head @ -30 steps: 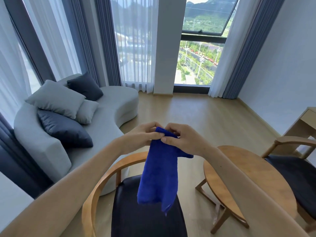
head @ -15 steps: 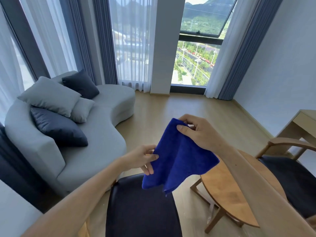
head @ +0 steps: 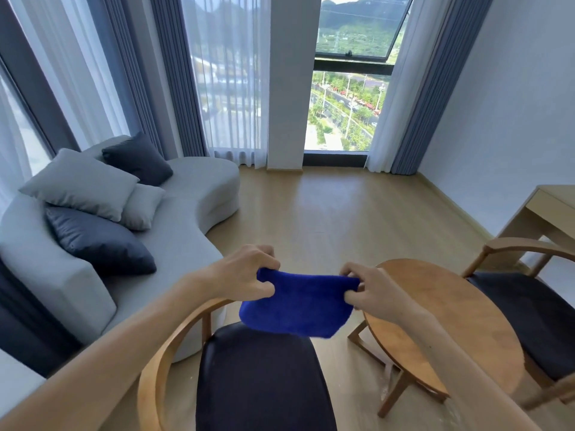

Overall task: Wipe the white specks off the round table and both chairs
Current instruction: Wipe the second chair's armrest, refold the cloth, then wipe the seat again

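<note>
You hold the blue microfiber cloth (head: 298, 303) stretched flat between both hands, above the front of the near chair's dark seat (head: 261, 384) and not touching it. Your left hand (head: 245, 276) pinches the cloth's left upper corner, fingers curled over the top edge and thumb underneath; your right hand (head: 370, 289) pinches the right upper corner the same way, so the top edge runs taut between them while the rest of the cloth sags below. The near chair's curved wooden armrest (head: 169, 346) sweeps round to the left of the cloth, passing under your left forearm. Just to the right of the cloth stands the round wooden desk (head: 451, 321); your right forearm crosses over its near edge, and its legs (head: 398, 387) show below. Whether white specks lie on its top, you cannot tell from here. Beyond the desk, further right of the cloth, sits the second chair (head: 529, 309), with the same dark seat and wooden arm. Left of the cloth, past the armrest, a grey curved sofa (head: 186, 231) carries grey and dark cushions (head: 99, 241). Far beyond the cloth, the window (head: 345, 104) stands between long curtains.
</note>
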The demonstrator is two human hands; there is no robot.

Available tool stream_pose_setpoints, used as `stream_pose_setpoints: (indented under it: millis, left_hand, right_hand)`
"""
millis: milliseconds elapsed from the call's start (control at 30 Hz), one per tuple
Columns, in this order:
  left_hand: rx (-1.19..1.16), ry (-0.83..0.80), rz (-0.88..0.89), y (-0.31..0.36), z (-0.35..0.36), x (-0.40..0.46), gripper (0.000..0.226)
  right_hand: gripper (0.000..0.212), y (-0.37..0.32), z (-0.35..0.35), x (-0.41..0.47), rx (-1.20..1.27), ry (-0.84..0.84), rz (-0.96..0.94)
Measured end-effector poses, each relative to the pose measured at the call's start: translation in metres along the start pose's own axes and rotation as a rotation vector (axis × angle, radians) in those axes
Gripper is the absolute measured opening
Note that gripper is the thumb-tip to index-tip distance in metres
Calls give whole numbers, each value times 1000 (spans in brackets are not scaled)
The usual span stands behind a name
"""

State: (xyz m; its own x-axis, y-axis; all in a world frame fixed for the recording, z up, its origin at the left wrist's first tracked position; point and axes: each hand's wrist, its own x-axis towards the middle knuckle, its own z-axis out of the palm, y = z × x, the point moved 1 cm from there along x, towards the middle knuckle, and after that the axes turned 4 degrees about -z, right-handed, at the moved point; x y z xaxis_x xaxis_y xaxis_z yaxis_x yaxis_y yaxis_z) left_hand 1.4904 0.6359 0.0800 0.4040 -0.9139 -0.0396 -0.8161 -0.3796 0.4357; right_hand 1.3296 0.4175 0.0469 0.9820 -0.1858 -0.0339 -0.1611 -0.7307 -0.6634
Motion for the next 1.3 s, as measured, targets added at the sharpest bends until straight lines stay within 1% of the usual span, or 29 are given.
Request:
stream_pose_setpoints:
  millis: [100, 167, 267, 367, 467, 533, 600, 667, 800, 900, 967, 1000, 1033, 1100, 1133, 1200, 1300]
  left_hand:
    - [76, -31, 22, 4, -6, -2, 16]
    - [125, -57, 41, 7, -8, -3, 10]
    - [228, -103, 77, 12, -6, -6, 10]
    - [289, -124, 123, 17, -4, -8, 14]
    - [303, -125, 169, 20, -3, -10, 14]
    - [289, -102, 206, 22, -2, -11, 17]
    - [255, -88, 243, 27, -2, -13, 15]
    - [223, -83, 278, 30, -3, -15, 14]
    - [172, -81, 318, 34, -8, -20, 17]
    - [148, -97, 322, 36, -10, -25, 15]
    - [154, -103, 309, 33, -10, -28, 15]
    - [157, -102, 288, 31, -11, -29, 16]
    - [160, -97, 255, 26, -12, -31, 17]
    - [179, -83, 165, 13, -15, -33, 18]
    - [195, -80, 117, 5, -15, -33, 19]
    - [218, -89, 24, -10, -13, -33, 20]
    - [209, -88, -30, -24, -10, -31, 20]
  right_hand:
    - [27, -1, 17, 5, -76, -86, -8]
    - [21, 0, 27, 8, -154, -109, 5]
    - [11, 1, 40, 12, -189, -138, 18]
    - [14, 6, 54, 15, -134, -166, -23]
    - [11, 14, 63, 18, -83, -198, -73]
    - [16, 14, 69, 19, -9, -261, -84]
    - [21, 11, 73, 20, 71, -292, -118]
    - [5, 10, 76, 24, 139, -279, -145]
    - [3, 1, 77, 32, 225, -306, -206]
    - [5, -1, 76, 37, 220, -319, -245]
    - [8, 1, 77, 38, 201, -327, -210]
    - [3, 1, 76, 36, 203, -328, -195]
    - [8, -1, 73, 34, 182, -308, -194]
    - [16, -2, 65, 29, 131, -244, -254]
    - [15, -2, 60, 27, 95, -206, -287]
    - [3, -2, 49, 25, 0, -147, -330]
    - [12, -6, 37, 26, -112, -103, -379]
